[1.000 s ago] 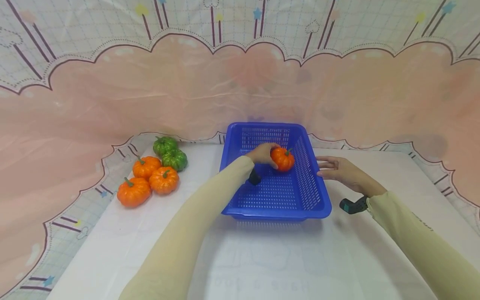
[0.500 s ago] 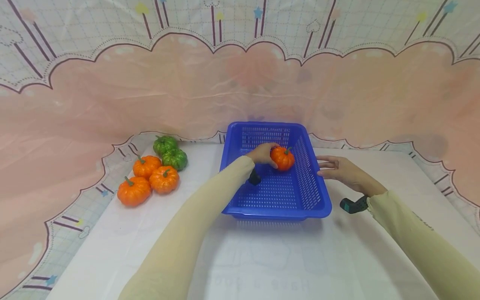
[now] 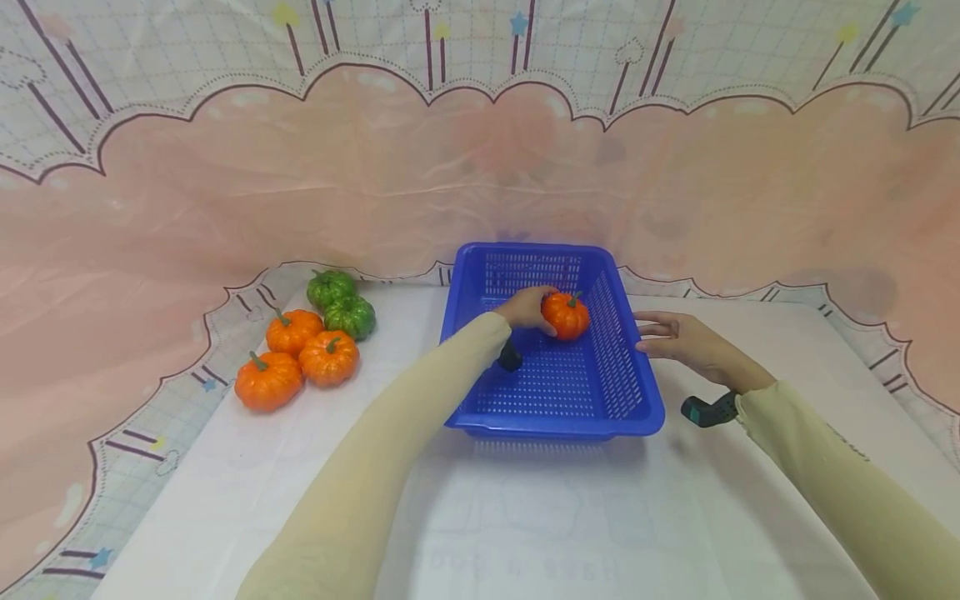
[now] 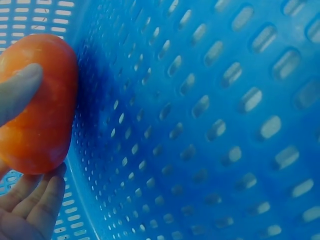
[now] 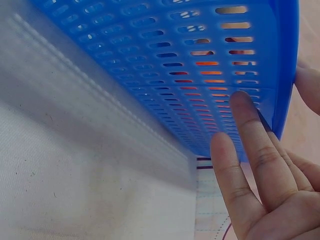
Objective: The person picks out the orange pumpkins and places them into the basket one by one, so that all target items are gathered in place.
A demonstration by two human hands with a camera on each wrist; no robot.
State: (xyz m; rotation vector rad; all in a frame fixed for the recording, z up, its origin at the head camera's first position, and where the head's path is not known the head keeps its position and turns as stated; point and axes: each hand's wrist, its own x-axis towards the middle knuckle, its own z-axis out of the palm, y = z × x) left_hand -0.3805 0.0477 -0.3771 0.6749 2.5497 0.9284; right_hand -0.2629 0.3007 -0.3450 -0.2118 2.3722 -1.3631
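Note:
In the head view my left hand (image 3: 529, 310) reaches into the blue plastic basket (image 3: 648, 417) and grips a small orange pumpkin (image 3: 568, 318) with a green stem. The left wrist view has the thumb on one side of the pumpkin (image 4: 52, 100) and the fingers (image 4: 45, 205) under it, close to the perforated wall (image 4: 200, 100). My right hand (image 3: 686, 343) is at the basket's right side, fingers extended. In the right wrist view its fingertips lie against the outer wall (image 5: 150, 65), with the thumb at the rim; orange shows through the slots.
At the left of the white table (image 3: 525, 517) sit three orange pumpkins, one in front (image 3: 268, 382), and two green ones, the nearer (image 3: 349, 317) just behind them. A patterned cloth (image 3: 375, 183) hangs behind the table. Each wrist wears a black camera (image 3: 708, 411).
Both hands, the held pumpkin and the basket keep their places. The whole head view has shifted only very slightly.

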